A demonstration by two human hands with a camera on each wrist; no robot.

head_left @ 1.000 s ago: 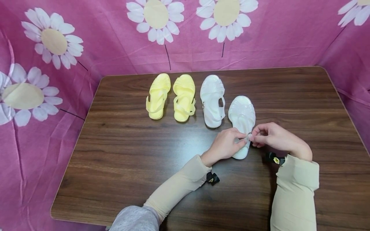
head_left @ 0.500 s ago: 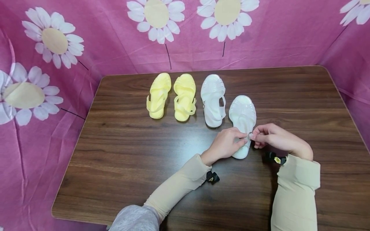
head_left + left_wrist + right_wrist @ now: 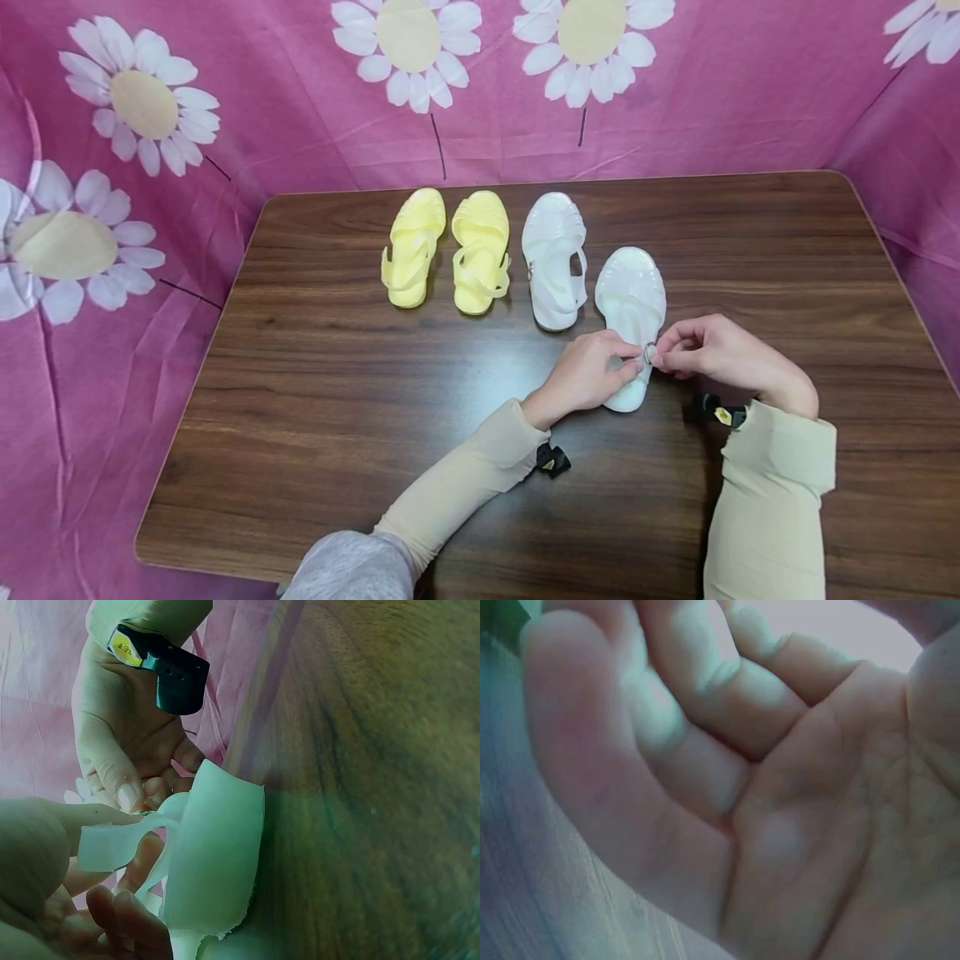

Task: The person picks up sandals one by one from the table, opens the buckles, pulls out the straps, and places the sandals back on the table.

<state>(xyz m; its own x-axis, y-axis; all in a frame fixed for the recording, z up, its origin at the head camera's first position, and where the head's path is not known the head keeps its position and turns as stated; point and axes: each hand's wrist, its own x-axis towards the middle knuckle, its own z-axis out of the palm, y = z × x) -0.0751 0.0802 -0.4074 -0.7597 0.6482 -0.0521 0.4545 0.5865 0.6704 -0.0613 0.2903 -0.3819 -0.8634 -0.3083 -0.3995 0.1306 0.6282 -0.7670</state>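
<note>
A white jelly sandal (image 3: 630, 287) lies on the table, toe pointing away, with both hands at its ankle strap. My left hand (image 3: 581, 379) pinches the pale strap (image 3: 109, 847) between thumb and fingers, above the heel. From the other side my right hand (image 3: 727, 354) pinches the strap by the small metal buckle (image 3: 649, 354) with thumb and forefinger. In the left wrist view, the sandal's heel (image 3: 214, 847) rests sideways in the picture beside the fingers. Curled fingers (image 3: 705, 697) fill the right wrist view, which hides the strap there.
Left of this sandal stands a second white sandal (image 3: 553, 242), its strap looped. Two yellow sandals (image 3: 416, 221) (image 3: 480, 221) stand further left. All are on a brown wooden table (image 3: 300, 400) backed by a pink flowered cloth (image 3: 277, 83).
Both hands keep their grip at the buckle. The right hand and wrist shift very slightly to the right; the sandals stay where they are.
</note>
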